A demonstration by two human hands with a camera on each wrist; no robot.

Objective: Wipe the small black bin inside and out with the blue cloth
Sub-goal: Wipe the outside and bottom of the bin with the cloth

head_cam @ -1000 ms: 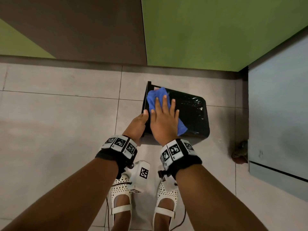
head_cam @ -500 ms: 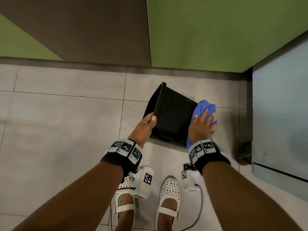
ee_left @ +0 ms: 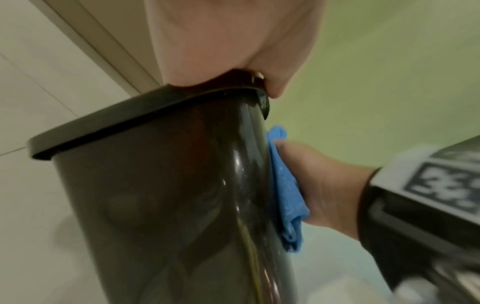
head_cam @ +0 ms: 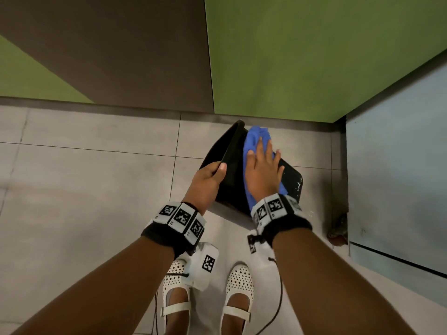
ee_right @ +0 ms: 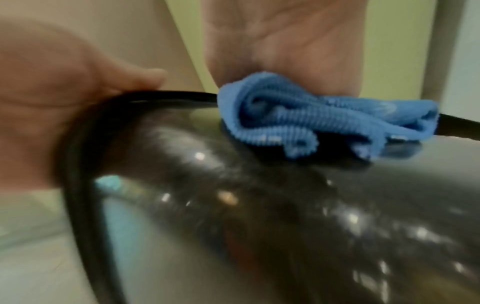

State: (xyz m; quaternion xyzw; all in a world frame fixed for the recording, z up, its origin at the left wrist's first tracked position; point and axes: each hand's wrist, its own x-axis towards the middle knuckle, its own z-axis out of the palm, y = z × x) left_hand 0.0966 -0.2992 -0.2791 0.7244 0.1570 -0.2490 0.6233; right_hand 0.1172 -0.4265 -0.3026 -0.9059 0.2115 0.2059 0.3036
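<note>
Right fingers [head_cam: 262,147]: straight and slightly spread, laid flat on the blue cloth [head_cam: 256,137], pressing it against the outer wall of the bin.
Right hand [head_cam: 262,170]: palm down on the cloth; in the left wrist view the cloth sits sandwiched between this hand [ee_left: 322,185] and the bin's glossy side.
Left fingers [head_cam: 221,169]: the thumb lies over the bin's rim and the rest curl behind it, out of sight, so the hand pinches the rim.
Left hand [head_cam: 209,180]: holds the bin by its rim near the corner closest to the person; the right wrist view shows it [ee_right: 52,92] wrapped on the rim's curved edge.
Blue cloth: bunched and folded, ribbed weave, reaching from near the rim down under the palm, with a tail poking out below the wrist.
Small black bin [head_cam: 292,180]: tipped on its side on the floor, mouth turned to the person's left, base to the right; shiny, with pale specks on the wall by the base.
Floor [head_cam: 84,189]: pale grey tiles with dark joints.
Wall [head_cam: 290,56]: green and brown panels behind the bin; a pale blue panel [head_cam: 399,165] stands to the right.
Wristbands [head_cam: 181,217]: black bands carrying white blocks printed with black square code patterns; small marks beneath them are too tiny to read.
Shoes [head_cam: 238,286]: white, perforated, strapped, just below the bin.
Writing: no readable brand or label on the bin or cloth.
</note>
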